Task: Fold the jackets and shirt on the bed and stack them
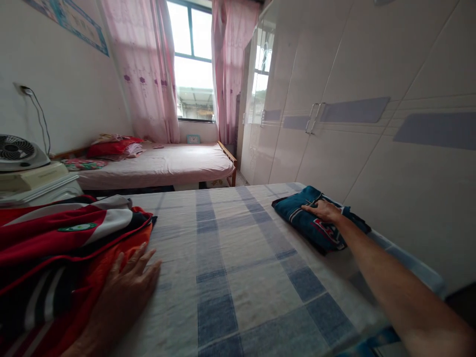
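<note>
On the right side of the bed lies a folded teal garment (pixel 288 204) with dark edges, white stripes and red-and-white lettering. My right hand (pixel 324 210) rests on top of it, fingers stretched to the left across the cloth. At the lower left, my left hand (pixel 134 277) is open with its fingers spread, at the edge of an orange-red cloth (pixel 126 244) and the bed sheet. Beside and above it lies a red, white and black jacket (pixel 48 238) with a green oval badge. Part of the jacket runs out of view on the left.
The bed under my hands has a blue-and-white checked sheet (pixel 245 277). Beyond it stands a second bed (pixel 178 161) with a red bundle (pixel 111 147). A tall white wardrobe (pixel 334 158) lines the right side. A fan (pixel 18 151) sits on boxes at left.
</note>
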`<state>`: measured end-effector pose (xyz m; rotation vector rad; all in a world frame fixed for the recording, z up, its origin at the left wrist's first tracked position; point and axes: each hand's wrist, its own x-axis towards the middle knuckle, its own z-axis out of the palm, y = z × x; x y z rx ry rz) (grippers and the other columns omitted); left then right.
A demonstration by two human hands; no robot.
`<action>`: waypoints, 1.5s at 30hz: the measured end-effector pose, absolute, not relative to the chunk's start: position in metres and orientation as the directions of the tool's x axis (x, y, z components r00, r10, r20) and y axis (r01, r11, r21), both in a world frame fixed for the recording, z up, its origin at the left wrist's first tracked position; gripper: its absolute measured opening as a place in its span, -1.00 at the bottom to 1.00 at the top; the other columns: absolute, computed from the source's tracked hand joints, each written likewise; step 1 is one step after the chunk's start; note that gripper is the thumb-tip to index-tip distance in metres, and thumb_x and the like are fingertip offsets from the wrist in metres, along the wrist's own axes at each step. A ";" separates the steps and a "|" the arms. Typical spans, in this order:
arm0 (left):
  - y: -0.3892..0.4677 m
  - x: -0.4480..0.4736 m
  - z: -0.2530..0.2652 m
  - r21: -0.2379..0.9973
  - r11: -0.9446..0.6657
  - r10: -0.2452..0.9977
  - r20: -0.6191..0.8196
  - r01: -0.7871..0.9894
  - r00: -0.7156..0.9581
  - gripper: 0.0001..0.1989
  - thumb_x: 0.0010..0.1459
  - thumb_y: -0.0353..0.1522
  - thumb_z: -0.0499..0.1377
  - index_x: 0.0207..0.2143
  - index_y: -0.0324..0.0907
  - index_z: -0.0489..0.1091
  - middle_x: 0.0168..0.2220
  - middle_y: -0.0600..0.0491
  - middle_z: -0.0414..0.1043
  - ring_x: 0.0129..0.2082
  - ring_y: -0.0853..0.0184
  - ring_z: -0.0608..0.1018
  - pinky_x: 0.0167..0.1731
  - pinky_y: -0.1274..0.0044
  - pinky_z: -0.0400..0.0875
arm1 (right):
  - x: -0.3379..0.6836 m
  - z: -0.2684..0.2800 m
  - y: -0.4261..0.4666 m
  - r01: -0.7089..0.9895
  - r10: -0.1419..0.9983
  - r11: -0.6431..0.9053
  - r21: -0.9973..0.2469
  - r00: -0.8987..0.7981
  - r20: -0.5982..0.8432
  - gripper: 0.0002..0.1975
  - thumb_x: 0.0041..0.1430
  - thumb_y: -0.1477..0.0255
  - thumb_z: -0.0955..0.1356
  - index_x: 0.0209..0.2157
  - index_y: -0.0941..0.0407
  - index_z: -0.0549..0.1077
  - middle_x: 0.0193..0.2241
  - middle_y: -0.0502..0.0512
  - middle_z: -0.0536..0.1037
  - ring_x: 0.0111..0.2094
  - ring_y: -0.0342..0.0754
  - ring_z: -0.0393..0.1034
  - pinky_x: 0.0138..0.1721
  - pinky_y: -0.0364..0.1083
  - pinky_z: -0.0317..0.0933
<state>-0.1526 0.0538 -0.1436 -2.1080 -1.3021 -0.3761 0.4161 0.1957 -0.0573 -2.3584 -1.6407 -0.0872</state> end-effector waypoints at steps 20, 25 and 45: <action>0.048 -0.147 -0.137 0.065 -0.475 0.666 0.677 0.877 0.311 -0.53 0.24 -0.33 0.02 0.19 -0.09 0.11 0.17 -0.09 0.24 0.15 0.19 0.33 0.07 0.30 0.30 | 0.167 0.056 0.109 0.347 0.832 0.555 -0.756 -0.213 0.513 -0.65 0.06 0.17 0.34 -0.26 0.17 0.48 -0.38 0.05 0.53 -0.36 -0.04 0.42 -0.32 -0.08 0.31; 0.034 -0.139 -0.120 0.143 -0.474 0.624 0.751 0.869 0.217 -0.47 0.24 -0.35 0.02 0.24 -0.03 -0.02 0.20 -0.11 0.14 0.18 0.16 0.27 0.09 0.28 0.28 | 0.138 0.001 0.102 0.275 0.824 0.468 -0.840 -0.479 0.303 -0.66 0.11 0.18 0.33 -0.19 0.14 0.45 -0.28 0.05 0.52 -0.26 -0.04 0.41 -0.23 -0.09 0.32; 0.081 -0.105 0.020 0.295 -0.288 0.908 0.387 0.911 0.162 -0.91 0.08 -0.36 0.05 -0.42 -0.21 0.29 -0.54 0.17 0.33 -0.53 0.43 0.39 -0.49 0.59 0.26 | 0.221 -0.136 0.153 0.383 0.983 0.126 -0.915 0.078 0.168 -0.67 0.06 0.31 0.21 -0.24 0.19 0.45 -0.49 0.07 0.50 -0.55 -0.15 0.38 -0.50 -0.16 0.25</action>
